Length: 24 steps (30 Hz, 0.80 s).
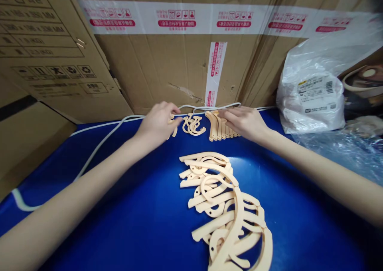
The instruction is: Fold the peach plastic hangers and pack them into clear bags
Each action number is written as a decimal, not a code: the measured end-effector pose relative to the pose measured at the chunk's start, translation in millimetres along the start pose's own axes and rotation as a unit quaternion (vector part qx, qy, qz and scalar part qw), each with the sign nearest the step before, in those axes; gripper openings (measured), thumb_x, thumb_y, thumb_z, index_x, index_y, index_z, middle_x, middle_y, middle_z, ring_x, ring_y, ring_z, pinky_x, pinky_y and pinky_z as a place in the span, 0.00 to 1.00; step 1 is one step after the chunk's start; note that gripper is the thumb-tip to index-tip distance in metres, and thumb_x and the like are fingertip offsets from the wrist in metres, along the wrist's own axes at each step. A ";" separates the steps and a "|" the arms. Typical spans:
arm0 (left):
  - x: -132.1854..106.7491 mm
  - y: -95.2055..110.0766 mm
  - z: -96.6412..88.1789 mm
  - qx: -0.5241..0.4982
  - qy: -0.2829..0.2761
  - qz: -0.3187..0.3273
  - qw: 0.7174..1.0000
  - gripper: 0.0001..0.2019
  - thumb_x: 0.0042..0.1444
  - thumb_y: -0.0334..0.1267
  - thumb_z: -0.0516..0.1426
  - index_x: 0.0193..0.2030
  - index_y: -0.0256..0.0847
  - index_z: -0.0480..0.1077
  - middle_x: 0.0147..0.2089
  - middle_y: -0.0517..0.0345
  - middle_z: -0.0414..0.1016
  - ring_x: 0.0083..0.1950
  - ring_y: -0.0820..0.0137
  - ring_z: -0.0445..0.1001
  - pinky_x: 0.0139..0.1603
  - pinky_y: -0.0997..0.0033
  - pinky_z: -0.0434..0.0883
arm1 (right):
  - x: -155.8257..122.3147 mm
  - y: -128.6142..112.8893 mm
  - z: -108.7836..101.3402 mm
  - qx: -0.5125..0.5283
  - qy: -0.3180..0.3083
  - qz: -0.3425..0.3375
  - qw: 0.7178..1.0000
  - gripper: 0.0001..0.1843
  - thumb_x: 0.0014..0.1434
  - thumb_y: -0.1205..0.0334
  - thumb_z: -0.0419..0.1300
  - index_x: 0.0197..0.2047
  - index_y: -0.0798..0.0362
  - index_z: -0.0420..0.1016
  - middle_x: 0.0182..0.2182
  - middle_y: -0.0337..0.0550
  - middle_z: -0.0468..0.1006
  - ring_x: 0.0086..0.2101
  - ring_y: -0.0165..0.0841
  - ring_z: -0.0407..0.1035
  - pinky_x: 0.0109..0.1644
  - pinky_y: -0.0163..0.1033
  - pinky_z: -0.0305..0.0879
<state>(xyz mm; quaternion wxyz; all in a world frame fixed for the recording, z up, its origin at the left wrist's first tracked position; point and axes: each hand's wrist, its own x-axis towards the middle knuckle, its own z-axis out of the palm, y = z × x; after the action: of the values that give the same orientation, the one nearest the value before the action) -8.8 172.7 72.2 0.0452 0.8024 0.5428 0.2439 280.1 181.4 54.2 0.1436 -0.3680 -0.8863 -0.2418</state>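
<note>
My left hand [158, 123] is at the back of the blue table, its fingers curled closed over small beige plastic hooks [174, 132]. The fingers partly hide these pieces. Beside it lies a small heap of similar curved hanger hooks [194, 125]. To the right, a row of slim beige hanger arms [214, 129] is lined up side by side. My right hand [243, 121] reaches over this row from the right, its fingers closed at the top of the arms and covering part of them. Nearer to me, a pile of beige folding hangers [236, 199] overlaps in a curve.
A large cardboard box [167, 63] with printed tape stands behind the blue tabletop [134, 207], and another carton [44, 55] on the left. White cables [101, 143] run along the back and left edges. A white plastic bag [311, 99] and clear wrap [341, 151] lie right.
</note>
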 end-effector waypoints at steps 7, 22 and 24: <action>-0.1 51.9 40.2 0.034 -0.131 0.145 0.980 0.24 0.57 0.49 0.62 0.55 0.36 0.69 0.57 0.43 0.71 0.63 0.51 0.62 0.63 0.54 0.59 | -11.9 -9.5 2.7 0.052 -0.062 0.008 0.997 0.12 0.66 0.70 0.52 0.45 0.55 0.76 0.43 0.50 0.80 0.39 0.41 0.75 0.35 0.40 0.64; 10.5 48.0 59.9 0.005 -0.139 0.173 0.975 0.24 0.61 0.47 0.59 0.59 0.37 0.67 0.55 0.45 0.72 0.61 0.54 0.63 0.63 0.54 0.59 | -18.2 -22.0 7.0 0.118 -0.063 0.038 0.990 0.14 0.68 0.66 0.52 0.52 0.54 0.74 0.53 0.49 0.77 0.46 0.39 0.75 0.40 0.38 0.70; 10.5 47.3 59.4 0.001 -0.142 0.172 0.975 0.24 0.61 0.46 0.59 0.60 0.37 0.67 0.56 0.45 0.71 0.62 0.54 0.62 0.63 0.54 0.59 | -18.2 -23.6 6.9 0.118 -0.061 0.038 0.990 0.14 0.68 0.66 0.52 0.52 0.54 0.75 0.53 0.50 0.77 0.46 0.40 0.75 0.39 0.39 0.70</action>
<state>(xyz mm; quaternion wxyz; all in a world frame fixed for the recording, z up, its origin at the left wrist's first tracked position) 60.6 174.3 39.6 0.0784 0.9103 0.3847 0.1311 275.1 160.1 32.9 0.1411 -0.3960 -0.9009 -0.1076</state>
